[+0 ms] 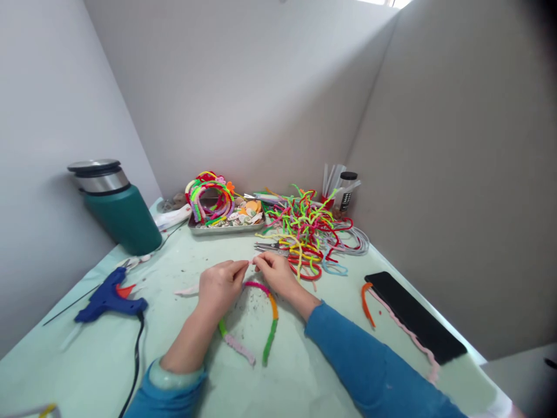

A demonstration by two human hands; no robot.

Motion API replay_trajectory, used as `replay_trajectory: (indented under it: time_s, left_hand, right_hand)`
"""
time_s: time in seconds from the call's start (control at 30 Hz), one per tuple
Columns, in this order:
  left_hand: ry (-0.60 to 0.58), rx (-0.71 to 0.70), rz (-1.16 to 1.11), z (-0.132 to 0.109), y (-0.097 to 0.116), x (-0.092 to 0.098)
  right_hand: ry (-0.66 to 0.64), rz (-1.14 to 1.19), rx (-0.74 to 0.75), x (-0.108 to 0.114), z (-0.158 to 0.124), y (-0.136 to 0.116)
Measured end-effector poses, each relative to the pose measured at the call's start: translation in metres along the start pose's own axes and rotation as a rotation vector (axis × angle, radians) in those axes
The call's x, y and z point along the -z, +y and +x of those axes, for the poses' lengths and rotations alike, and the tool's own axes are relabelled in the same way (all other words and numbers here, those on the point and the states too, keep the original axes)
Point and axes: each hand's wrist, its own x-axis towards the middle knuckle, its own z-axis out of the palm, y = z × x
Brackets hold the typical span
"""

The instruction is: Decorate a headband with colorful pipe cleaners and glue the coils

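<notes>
My left hand (221,286) and my right hand (275,273) meet over the middle of the pale green table (108,348). Both pinch the ends of a short pale piece (252,261) stretched between their fingertips; I cannot make out what it is. Just below the hands lies an arched headband (270,325) wrapped in pink, orange and green pipe cleaner, with a pale pink end at the near left. Small crumbs of fluff are scattered inside the arch.
A blue glue gun (108,299) with a black cord lies at the left, a green flask (117,209) behind it. A metal tray (226,227) of headbands stands at the back, beside a heap of pipe cleaners (304,226) and pliers (272,248). A black phone (413,316) lies at the right.
</notes>
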Motion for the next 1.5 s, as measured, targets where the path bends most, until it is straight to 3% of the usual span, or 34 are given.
replay_trajectory:
  time_s: [0.3, 0.73, 0.93, 1.3, 1.5]
  left_hand:
    - [0.002, -0.069, 0.024, 0.000, 0.002, 0.001]
    - [-0.086, 0.071, -0.039, 0.000, 0.004, 0.000]
    - [-0.121, 0.061, -0.100, 0.000, 0.002, -0.001]
    - [-0.133, -0.060, 0.071, -0.001, 0.005, 0.001]
    - [-0.107, -0.042, -0.081, 0.000, 0.005, 0.001]
  right_hand:
    - [-0.063, 0.072, 0.009, -0.005, 0.000, 0.006]
    - [-0.106, -0.107, 0.217, -0.001, -0.008, -0.007]
    - [-0.105, -0.119, 0.194, -0.002, -0.008, -0.005]
    - [-0.119, -0.162, 0.089, -0.002, -0.005, -0.004]
    - [-0.155, -0.127, 0.092, 0.004, -0.004, -0.007]
